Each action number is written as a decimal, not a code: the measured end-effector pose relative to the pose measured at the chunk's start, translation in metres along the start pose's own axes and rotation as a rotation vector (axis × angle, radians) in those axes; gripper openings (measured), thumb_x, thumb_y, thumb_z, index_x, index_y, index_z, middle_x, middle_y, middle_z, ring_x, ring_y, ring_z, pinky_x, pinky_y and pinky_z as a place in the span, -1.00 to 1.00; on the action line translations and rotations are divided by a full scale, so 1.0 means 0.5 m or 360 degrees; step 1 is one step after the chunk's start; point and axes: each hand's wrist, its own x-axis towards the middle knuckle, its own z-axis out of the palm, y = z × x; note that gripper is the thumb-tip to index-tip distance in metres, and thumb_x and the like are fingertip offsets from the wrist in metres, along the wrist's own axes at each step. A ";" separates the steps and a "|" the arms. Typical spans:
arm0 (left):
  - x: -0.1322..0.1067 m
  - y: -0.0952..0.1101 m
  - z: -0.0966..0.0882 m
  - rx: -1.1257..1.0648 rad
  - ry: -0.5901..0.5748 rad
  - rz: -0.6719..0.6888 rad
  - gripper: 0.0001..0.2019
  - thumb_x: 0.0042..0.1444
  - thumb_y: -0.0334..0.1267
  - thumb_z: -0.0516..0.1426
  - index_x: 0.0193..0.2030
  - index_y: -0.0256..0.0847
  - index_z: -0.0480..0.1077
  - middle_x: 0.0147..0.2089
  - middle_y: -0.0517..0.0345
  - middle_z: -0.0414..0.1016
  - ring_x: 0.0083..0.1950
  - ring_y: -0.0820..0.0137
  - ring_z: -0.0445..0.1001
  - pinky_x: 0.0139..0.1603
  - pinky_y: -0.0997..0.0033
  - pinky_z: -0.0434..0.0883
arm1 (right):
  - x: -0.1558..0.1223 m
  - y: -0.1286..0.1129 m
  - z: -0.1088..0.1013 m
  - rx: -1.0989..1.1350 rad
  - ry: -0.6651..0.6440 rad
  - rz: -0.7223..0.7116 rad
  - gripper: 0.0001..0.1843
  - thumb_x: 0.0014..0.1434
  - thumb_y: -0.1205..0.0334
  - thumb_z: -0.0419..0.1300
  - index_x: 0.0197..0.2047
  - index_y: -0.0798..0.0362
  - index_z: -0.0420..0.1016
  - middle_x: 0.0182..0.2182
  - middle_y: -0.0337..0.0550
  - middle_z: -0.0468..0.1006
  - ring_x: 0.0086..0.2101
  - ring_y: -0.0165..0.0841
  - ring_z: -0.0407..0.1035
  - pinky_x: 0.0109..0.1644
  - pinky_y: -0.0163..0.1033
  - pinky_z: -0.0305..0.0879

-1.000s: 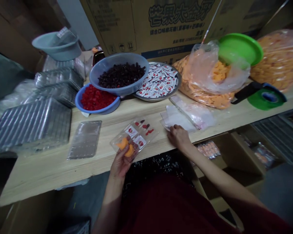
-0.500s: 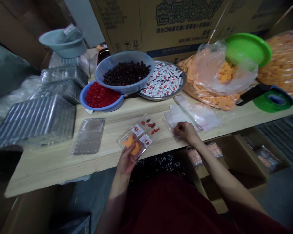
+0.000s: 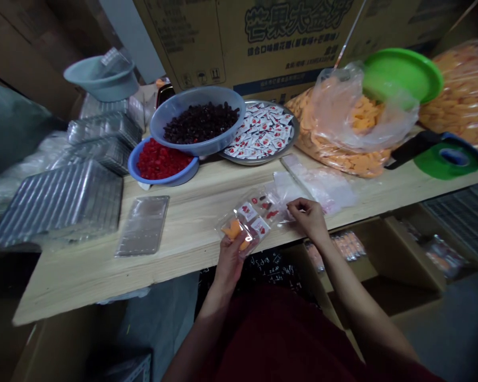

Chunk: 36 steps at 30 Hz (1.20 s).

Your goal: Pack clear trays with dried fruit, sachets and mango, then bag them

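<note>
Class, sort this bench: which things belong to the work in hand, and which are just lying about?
In hand: filled clear tray in left hand; clear bag pinched by right hand.
Lying about: green tape dispenser; green plate; grey basin; flat clear tray.

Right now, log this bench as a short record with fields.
left hand: grips filled tray with orange pieces, sachets, red bits
right hand: pinches clear bag beside the tray
behind: bowl of dark fruit, bowl of red fruit, plate of sachets
left side: stacked empty trays
surface: wooden bench
</note>
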 end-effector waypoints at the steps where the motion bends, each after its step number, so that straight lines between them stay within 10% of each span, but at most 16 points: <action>1: -0.008 -0.003 0.001 0.0017 0.0001 -0.0002 -0.57 -0.02 -0.25 0.42 0.01 -0.23 0.52 0.07 0.02 0.60 0.08 0.22 0.58 0.18 0.15 0.51 | -0.005 -0.004 -0.001 0.0020 0.0045 -0.0016 -0.71 0.05 0.05 0.19 -0.39 0.12 0.54 -0.43 -0.11 0.56 -0.40 -0.35 0.37 -0.30 -0.27 0.26; 22: -0.060 -0.018 0.042 0.0166 0.0001 -0.0260 -0.52 -0.09 -0.21 0.45 -0.01 -0.24 0.50 -0.01 0.00 0.58 0.07 0.17 0.54 0.05 0.04 0.58 | -0.062 -0.018 0.052 -0.0384 0.0018 -0.0654 -0.78 0.35 0.21 0.02 -0.29 0.03 0.42 -0.33 -0.07 0.47 -0.26 -0.27 0.35 -0.13 -0.18 0.27; 30: -0.006 -0.067 0.106 0.0154 -0.0065 -0.0014 -0.53 -0.06 -0.08 0.43 -0.07 -0.25 0.45 -0.06 0.04 0.58 -0.04 0.32 0.55 0.00 0.38 0.47 | -0.108 -0.068 0.071 -0.0232 -0.0221 -0.0662 -0.78 0.39 0.22 0.01 -0.28 0.02 0.40 -0.32 -0.09 0.44 -0.24 -0.27 0.36 -0.13 -0.19 0.26; 36: 0.004 -0.032 0.085 0.0756 -0.0262 0.0288 -0.53 0.04 -0.10 0.38 0.02 -0.21 0.39 0.01 0.03 0.53 0.03 0.34 0.48 0.12 0.40 0.37 | -0.116 -0.074 0.036 -0.0017 -0.0109 -0.0465 -0.81 0.34 0.19 0.12 -0.29 0.05 0.47 -0.39 -0.17 0.44 -0.36 -0.36 0.31 -0.26 -0.26 0.18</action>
